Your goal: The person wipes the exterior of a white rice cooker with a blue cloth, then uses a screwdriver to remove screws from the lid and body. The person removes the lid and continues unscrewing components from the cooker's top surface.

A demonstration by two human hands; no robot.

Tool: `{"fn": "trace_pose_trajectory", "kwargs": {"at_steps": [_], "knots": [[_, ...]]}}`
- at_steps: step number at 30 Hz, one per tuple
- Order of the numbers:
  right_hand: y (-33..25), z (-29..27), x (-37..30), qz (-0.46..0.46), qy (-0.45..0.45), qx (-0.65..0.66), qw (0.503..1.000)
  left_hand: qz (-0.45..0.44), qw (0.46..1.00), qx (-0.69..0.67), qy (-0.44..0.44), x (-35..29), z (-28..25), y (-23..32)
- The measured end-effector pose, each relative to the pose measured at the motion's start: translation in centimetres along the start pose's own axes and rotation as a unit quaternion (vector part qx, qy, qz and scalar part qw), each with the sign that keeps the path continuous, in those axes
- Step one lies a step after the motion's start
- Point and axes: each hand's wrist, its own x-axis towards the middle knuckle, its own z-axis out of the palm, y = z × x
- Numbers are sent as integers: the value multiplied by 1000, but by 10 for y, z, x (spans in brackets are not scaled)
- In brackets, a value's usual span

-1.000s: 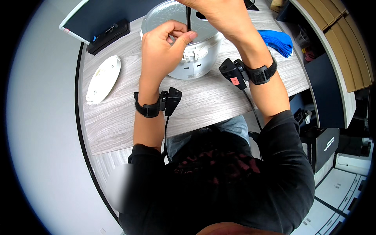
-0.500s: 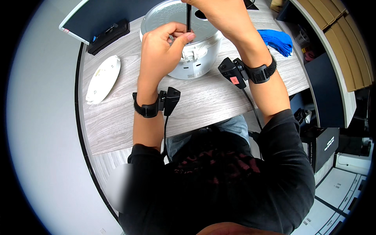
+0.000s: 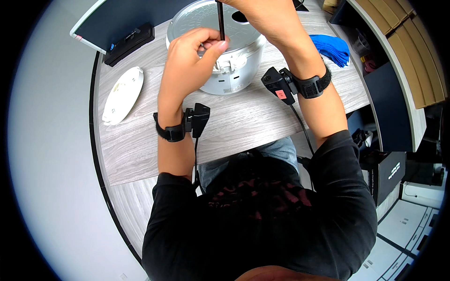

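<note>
- Cooker (image 3: 239,77), white and round, stands on the grey wood-grain surface (image 3: 234,124) in front of you; its grey lid (image 3: 197,19) faces up, with a dark round opening (image 3: 240,17) in it and a white latch (image 3: 229,64) on the side toward you.
- Your left hand (image 3: 190,61) is at the cooker's near-left rim, thumb and fingers pinching the lower part of a slim black rod (image 3: 221,21).
- That rod rises over the cooker's lid; whether its lower end touches the lid you cannot tell, because your fingers cover it.
- Your right hand (image 3: 255,11) reaches over the right part of the cooker, beside the rod's upper end; its fingers run out of view, so you cannot tell whether they grip.
- Left of the cooker you have a white dish (image 3: 123,96), and farther up on that side a black case (image 3: 130,44) by a dark panel (image 3: 136,16).
- Right of the cooker, just past your forearm, lies a bunched blue cloth (image 3: 332,50).
</note>
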Motion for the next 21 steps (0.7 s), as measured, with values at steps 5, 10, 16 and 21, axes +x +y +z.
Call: {"fn": "trace_pose_trajectory", "kwargs": {"at_steps": [5,10,16,21], "knots": [[8,-8,5,-43,-47,24,998,20,998,20,-48,-3,-9,-1],[10,-3,3,-53,-33,87,994,18,997,40,-58,-1,-10,2],[2,2,3,-36,-30,-17,999,29,996,64,-58,-1,-7,1],[-3,-2,4,-42,-35,-1,999,20,995,66,-72,1,-8,-1]]}}
